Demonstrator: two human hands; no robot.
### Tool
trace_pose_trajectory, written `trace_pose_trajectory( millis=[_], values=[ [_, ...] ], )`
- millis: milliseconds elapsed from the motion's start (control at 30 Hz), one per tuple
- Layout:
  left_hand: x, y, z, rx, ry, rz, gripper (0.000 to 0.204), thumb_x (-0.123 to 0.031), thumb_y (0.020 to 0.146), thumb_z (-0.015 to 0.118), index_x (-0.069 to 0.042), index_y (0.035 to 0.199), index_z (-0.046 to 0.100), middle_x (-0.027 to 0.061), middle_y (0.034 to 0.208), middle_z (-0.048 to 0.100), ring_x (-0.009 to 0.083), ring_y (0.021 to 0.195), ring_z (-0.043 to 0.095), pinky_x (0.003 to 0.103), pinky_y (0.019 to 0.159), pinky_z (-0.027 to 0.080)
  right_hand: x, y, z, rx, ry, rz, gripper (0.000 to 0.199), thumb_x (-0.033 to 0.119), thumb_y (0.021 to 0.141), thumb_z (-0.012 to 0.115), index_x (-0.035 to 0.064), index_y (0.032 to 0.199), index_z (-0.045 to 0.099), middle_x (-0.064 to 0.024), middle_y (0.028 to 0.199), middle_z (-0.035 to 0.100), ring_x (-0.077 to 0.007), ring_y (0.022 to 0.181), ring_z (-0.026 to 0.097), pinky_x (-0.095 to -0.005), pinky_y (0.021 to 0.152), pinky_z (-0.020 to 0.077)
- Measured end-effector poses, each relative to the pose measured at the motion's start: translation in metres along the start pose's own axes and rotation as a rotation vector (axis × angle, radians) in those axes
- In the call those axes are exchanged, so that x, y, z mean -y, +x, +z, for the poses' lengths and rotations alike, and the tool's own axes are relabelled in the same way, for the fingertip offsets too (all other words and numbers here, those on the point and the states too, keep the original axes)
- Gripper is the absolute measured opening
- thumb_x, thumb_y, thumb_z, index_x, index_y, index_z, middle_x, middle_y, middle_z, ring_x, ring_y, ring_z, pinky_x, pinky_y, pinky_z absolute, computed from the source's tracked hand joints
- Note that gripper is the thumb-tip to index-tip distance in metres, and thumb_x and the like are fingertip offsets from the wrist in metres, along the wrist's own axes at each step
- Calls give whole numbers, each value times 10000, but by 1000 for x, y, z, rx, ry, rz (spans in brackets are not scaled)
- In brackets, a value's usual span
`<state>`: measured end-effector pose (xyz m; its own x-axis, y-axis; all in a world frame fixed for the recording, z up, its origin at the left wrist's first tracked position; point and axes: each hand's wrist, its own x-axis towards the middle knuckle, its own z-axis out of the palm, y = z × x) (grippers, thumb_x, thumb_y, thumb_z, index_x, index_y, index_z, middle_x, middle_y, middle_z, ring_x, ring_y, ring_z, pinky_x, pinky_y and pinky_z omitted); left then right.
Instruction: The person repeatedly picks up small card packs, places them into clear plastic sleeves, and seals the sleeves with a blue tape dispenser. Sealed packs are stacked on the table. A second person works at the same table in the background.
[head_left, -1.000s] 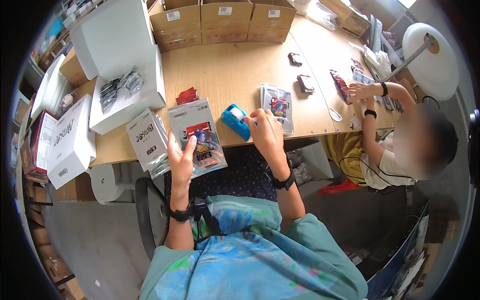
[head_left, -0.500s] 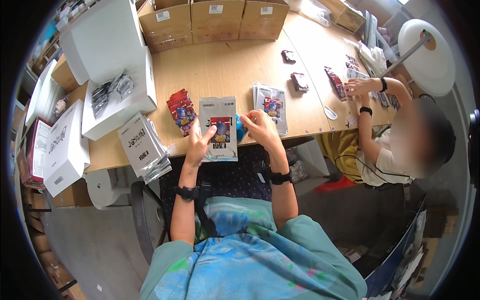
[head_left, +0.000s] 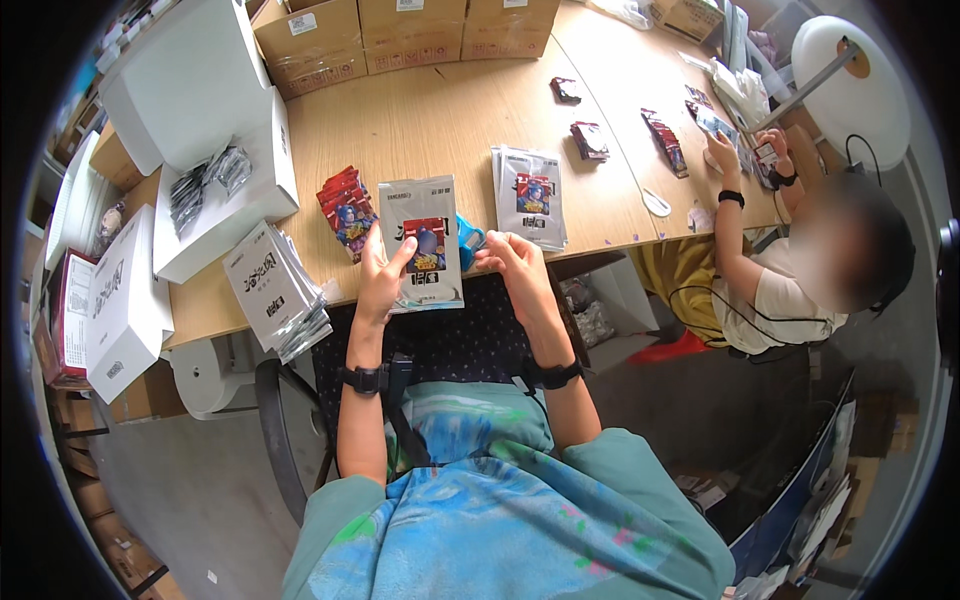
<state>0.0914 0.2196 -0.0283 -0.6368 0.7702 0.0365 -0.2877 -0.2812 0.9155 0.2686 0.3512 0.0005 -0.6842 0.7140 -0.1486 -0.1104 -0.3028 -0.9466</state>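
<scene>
On the left, a white box (head_left: 238, 230) with its lid up is holding dark packets (head_left: 210, 178), and beside it a pile of pale pouches (head_left: 272, 285) is lying partly over the tabletop (head_left: 440, 120) edge, its top one showing no red packet. Next, loose red packets (head_left: 345, 208) are lying fanned out. In the middle, the left hand (head_left: 380, 285) is keeping a narrow grip on a silver pouch (head_left: 408, 208), its thumb reaching over the front, where a red packet (head_left: 426, 245) is lying; whether that packet is fastened, I cannot tell. Just beside it, a blue tape dispenser (head_left: 467, 240) is sitting partly hidden, and the right hand (head_left: 522, 270) is bringing thumb and fingers close together there; I cannot tell whether that grip is pinching anything. Farther right, a second pouch pile (head_left: 547, 228) is already showing a red packet on top. Seemingly, then, this pouch is standing midway, while the left pile and loose packets are remaining undone.
</scene>
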Motion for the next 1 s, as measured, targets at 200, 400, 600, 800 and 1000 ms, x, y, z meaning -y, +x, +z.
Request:
trace_pose_trajectory(
  millis=[200, 400, 600, 800, 1000],
  values=[
    [-5, -2, 3, 14, -19, 13, 605, -71, 970, 663, 80, 1477, 369, 138, 1406, 546, 181, 1278, 526, 326, 1114, 402, -19, -5, 3, -24, 290, 49, 199, 174, 1040, 615, 7, 934, 632, -85, 875, 684, -173, 797, 707, -298, 756, 591],
    [-7, -3, 4, 2, -40, 11, 558, -62, 971, 657, 67, 1451, 404, 129, 1375, 563, 170, 1243, 543, 311, 1083, 424, -26, -9, 12, -109, 306, 22, 165, 141, 1029, 629, 9, 931, 612, -85, 881, 674, -185, 793, 709, -318, 748, 610],
    [-17, -6, 13, -39, 9, 18, 548, -46, 972, 650, 69, 1448, 404, 127, 1365, 562, 163, 1223, 551, 306, 1062, 441, -44, -7, 14, -119, 206, -89, 145, 109, 1019, 645, 2, 929, 606, -95, 892, 683, -168, 789, 705, -313, 761, 611],
    [-20, -11, 18, -81, 95, 153, 468, -41, 985, 631, 49, 1406, 449, 122, 1332, 585, 169, 1194, 565, 314, 1064, 438, -19, -24, 29, -235, 84, -231, 164, 115, 1022, 652, 9, 905, 606, -76, 838, 683, -131, 748, 686, -283, 730, 593],
    [-57, -40, 45, -218, 178, 363, 451, -53, 1022, 608, 20, 1421, 411, 120, 1295, 593, 152, 1186, 578, 285, 973, 500, 46, -68, 60, -67, 49, -283, 155, 110, 1010, 682, 8, 909, 623, -20, 756, 653, -59, 638, 586, -206, 578, 456]
  ],
)
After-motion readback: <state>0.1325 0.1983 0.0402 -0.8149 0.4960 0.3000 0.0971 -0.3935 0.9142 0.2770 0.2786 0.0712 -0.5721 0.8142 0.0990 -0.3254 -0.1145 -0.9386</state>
